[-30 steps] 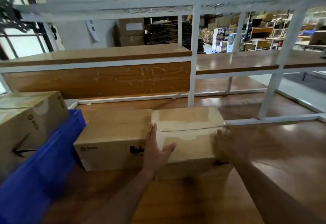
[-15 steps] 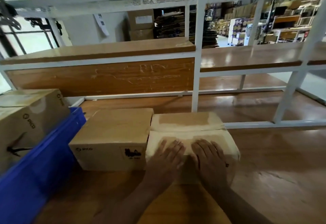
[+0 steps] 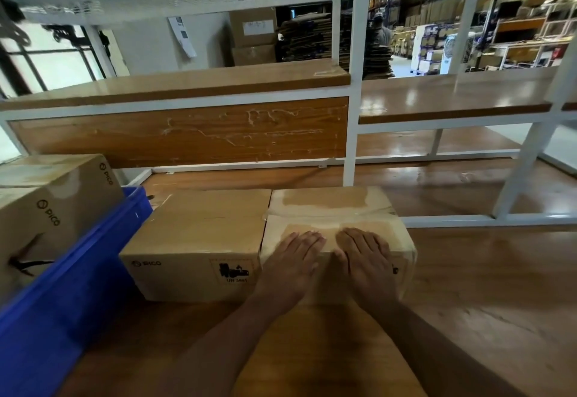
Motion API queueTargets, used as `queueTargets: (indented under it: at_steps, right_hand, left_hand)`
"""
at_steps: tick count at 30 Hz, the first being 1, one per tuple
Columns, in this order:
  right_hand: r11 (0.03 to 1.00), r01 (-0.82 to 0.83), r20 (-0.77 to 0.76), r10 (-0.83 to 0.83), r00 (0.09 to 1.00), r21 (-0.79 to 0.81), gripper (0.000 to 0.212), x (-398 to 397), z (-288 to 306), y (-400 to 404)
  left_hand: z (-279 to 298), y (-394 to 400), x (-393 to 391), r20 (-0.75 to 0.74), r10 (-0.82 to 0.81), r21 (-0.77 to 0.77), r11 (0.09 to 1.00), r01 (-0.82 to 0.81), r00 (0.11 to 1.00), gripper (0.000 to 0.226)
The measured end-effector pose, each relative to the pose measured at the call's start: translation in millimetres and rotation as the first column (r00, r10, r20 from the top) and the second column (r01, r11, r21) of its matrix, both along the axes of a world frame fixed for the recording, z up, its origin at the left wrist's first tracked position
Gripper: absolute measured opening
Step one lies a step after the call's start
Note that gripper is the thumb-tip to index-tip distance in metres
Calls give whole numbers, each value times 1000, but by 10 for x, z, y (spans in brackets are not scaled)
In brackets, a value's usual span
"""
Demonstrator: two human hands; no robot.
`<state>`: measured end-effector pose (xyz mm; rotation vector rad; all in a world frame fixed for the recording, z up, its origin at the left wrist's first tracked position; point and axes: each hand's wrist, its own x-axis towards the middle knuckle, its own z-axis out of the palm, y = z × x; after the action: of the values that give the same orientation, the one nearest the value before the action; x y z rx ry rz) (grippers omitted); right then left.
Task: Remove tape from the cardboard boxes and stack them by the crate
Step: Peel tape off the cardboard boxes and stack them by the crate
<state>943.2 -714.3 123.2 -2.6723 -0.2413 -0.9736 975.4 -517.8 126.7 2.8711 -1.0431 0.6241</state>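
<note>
- The taped box point(image 3: 331, 209) sits on the counter point(image 3: 468, 287), touching the plain box point(image 3: 199, 228) by the blue crate point(image 3: 71, 271)
- Left hand point(image 3: 292, 264) and right hand point(image 3: 368, 260) lie flat on it, grip wide, holding nothing; better to find a loose tape edge first, then peel slowly

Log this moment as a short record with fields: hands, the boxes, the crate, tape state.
left hand: flat, fingers straight, resting on top of the taped box
right hand: flat beside the left, on the same box; no grip on the tape
taped box: on the wooden table, clear tape across its top and sides
untaped-looking box: touching the taped box's left side, PICO print in front
blue crate: at left, holding more PICO boxes
tape state: not yet peeled
</note>
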Motion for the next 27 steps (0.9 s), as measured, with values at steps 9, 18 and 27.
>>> queueTargets:
  at_steps: [9, 18, 27]
  right_hand:
    - [997, -7, -99, 14, 995, 74, 51, -98, 144, 124]
    - [952, -287, -105, 298, 949, 102, 48, -383, 229, 1012]
    - [811, -568, -222, 585, 780, 143, 44, -1088, 13, 2301]
  left_hand:
    - [246, -5, -208, -185, 9, -187, 981, -45, 983, 62]
    - [96, 673, -920, -51, 175, -414, 892, -180, 983, 67]
    - [-315, 1913, -1988, -80, 486, -504, 733, -456, 870, 78]
